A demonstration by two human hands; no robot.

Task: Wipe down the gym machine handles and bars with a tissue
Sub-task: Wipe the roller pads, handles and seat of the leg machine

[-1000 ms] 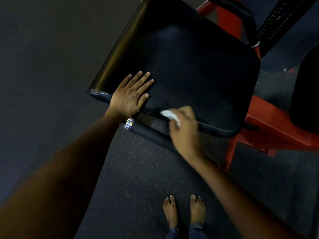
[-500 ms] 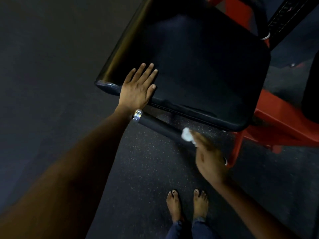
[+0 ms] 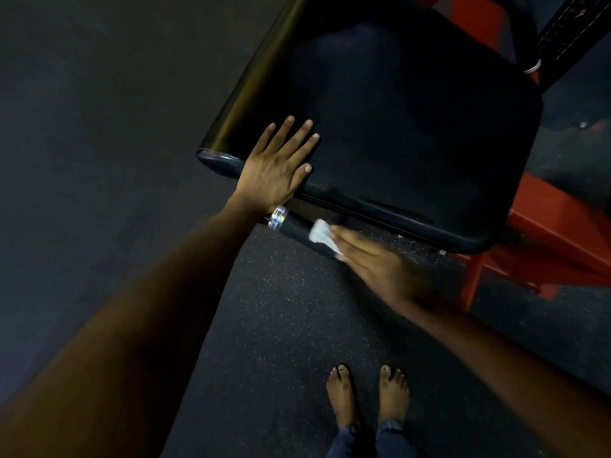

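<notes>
A crumpled white tissue [image 3: 320, 233] lies pressed against the black padded bar [image 3: 299, 230] (chrome-capped at its left end), below the seat's front edge.

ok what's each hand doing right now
Left hand: open, flat on the black pad.
Right hand: presses the tissue on the handle; blurred, grip unclear.

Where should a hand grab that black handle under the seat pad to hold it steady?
Probably the bare stretch of the handle between its chrome end cap and the tissue, coming from the open floor side below. It is a round bar, so fingers can wrap it; the seat pad crowds it from above.
</notes>
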